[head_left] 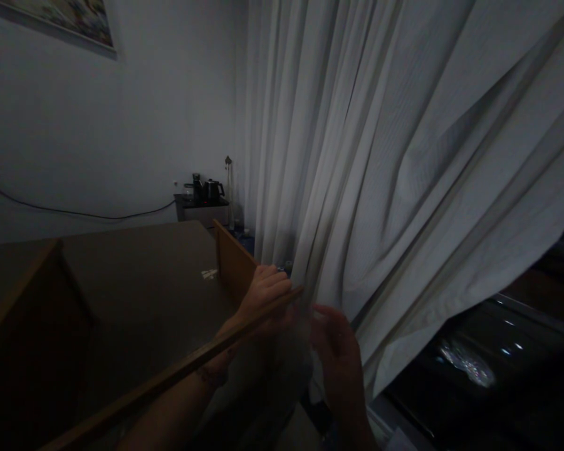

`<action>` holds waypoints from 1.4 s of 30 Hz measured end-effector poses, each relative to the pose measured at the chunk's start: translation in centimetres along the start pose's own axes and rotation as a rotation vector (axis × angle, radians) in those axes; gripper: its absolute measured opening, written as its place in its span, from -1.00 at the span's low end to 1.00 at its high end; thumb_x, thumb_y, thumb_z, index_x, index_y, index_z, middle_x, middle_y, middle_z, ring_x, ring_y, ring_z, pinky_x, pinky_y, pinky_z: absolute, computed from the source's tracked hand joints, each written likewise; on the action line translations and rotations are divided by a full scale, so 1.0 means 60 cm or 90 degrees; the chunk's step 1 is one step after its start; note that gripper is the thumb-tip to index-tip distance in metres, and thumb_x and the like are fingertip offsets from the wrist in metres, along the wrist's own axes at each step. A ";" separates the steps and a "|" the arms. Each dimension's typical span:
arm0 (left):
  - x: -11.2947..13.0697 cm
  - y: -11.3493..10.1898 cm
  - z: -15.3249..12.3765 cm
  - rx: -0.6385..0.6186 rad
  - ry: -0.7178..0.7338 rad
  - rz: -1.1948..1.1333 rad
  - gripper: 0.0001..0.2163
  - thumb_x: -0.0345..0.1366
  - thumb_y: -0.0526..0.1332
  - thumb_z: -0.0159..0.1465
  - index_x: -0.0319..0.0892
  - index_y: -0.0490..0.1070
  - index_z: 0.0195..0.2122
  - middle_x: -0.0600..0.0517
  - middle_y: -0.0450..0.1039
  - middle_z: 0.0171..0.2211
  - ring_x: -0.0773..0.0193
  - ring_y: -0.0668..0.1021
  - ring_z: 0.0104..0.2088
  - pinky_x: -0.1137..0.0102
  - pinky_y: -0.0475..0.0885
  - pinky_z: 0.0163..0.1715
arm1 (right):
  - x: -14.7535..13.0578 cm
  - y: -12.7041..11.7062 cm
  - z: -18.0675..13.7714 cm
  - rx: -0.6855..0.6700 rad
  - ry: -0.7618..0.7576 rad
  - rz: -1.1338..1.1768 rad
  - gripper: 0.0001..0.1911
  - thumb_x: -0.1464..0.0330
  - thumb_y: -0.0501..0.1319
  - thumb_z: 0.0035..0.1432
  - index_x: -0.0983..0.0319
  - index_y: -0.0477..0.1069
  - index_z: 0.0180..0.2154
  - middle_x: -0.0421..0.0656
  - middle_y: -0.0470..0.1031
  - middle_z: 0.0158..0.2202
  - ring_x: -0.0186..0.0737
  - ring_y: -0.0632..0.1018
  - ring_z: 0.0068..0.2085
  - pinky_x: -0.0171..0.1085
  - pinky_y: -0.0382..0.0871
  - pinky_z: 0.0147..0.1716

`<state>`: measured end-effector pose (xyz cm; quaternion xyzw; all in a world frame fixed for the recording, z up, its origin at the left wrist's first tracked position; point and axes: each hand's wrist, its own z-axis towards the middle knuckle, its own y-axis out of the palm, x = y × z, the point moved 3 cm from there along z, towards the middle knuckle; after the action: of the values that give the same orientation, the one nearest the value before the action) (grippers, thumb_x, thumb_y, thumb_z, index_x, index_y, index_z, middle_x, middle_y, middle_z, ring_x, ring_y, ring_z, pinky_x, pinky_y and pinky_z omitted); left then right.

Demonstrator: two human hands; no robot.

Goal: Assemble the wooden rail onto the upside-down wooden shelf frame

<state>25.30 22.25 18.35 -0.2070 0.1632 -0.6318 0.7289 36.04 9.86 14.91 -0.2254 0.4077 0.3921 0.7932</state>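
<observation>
A long wooden board [178, 369], seen along its narrow edge, slants from the lower left up to the middle. My left hand [266, 291] is closed around it near its far end, fingers bent over the top. Just beyond that end, my right hand [336, 347] is held up beside the curtain, with its fingers bent together. What its fingertips hold, if anything, is lost in the dark and blur. Behind my left hand stands a wooden panel [235, 260] on a dark brown tabletop [145, 275].
Another wooden panel [28, 300] rises at the left. A white curtain [357, 156] hangs along the right side, above a dark shiny surface [507, 338]. Small pale pieces [209, 274] lie on the tabletop. A black kettle [212, 190] stands on a low cabinet [202, 215] at the back.
</observation>
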 end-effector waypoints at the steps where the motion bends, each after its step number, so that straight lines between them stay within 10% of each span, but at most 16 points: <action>1: 0.000 0.000 0.000 -0.003 -0.002 0.001 -0.82 -0.17 0.06 0.13 -0.13 0.14 -0.53 0.08 0.21 -0.57 0.24 0.28 -0.47 0.26 0.13 -0.40 | 0.001 0.003 0.001 -0.001 0.033 0.039 -0.83 0.28 0.21 0.22 0.16 0.44 -0.15 -0.29 0.41 -0.47 -0.38 0.49 -0.48 -0.42 0.42 -0.46; 8: -0.003 0.000 0.000 -0.015 -0.005 0.009 -0.82 -0.16 0.07 0.12 -0.13 0.15 -0.53 0.07 0.22 -0.56 0.24 0.29 -0.46 0.26 0.14 -0.38 | 0.001 0.005 0.005 -0.033 0.050 0.121 -0.85 0.25 0.29 0.16 0.17 0.52 -0.41 -0.27 0.50 -0.53 -0.37 0.53 -0.49 -0.45 0.43 -0.49; 12: -0.003 0.001 -0.001 -0.003 -0.001 -0.001 -0.83 -0.18 0.06 0.12 -0.13 0.16 -0.52 0.07 0.23 -0.56 0.24 0.29 -0.46 0.26 0.14 -0.38 | 0.002 -0.006 0.001 -0.066 0.008 0.105 -0.82 0.27 0.33 0.12 0.08 0.55 -0.18 -0.21 0.62 -0.34 -0.25 0.63 -0.33 -0.36 0.53 -0.37; 21: -0.004 0.004 -0.004 -0.014 -0.017 0.006 -0.84 -0.21 0.07 0.11 -0.13 0.16 -0.54 0.07 0.23 -0.56 0.23 0.29 -0.45 0.25 0.14 -0.38 | -0.021 -0.013 0.008 -0.005 -0.253 -0.144 -0.88 0.30 0.29 0.17 0.14 0.56 -0.41 -0.22 0.52 -0.48 -0.29 0.54 -0.42 -0.34 0.44 -0.42; 32: 0.002 -0.001 0.002 -0.001 -0.016 0.018 -0.87 -0.26 0.07 0.12 -0.13 0.18 -0.53 0.07 0.25 -0.57 0.24 0.30 -0.46 0.27 0.15 -0.39 | -0.002 0.012 0.010 0.058 0.031 0.046 -0.71 0.13 0.17 0.24 0.21 0.47 -0.20 -0.31 0.38 -0.59 -0.40 0.44 -0.60 -0.45 0.34 -0.62; 42: 0.000 0.000 0.002 -0.014 -0.016 0.022 -0.87 -0.27 0.07 0.11 -0.13 0.17 -0.54 0.07 0.24 -0.57 0.24 0.29 -0.46 0.26 0.15 -0.39 | -0.006 -0.012 -0.005 0.035 -0.317 -0.259 -0.84 0.38 0.15 0.27 0.13 0.47 -0.15 -0.19 0.64 -0.32 -0.24 0.66 -0.35 -0.33 0.56 -0.36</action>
<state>25.37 22.27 18.44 -0.2198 0.1646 -0.6149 0.7393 36.32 9.05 15.08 -0.1781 0.1584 0.2571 0.9365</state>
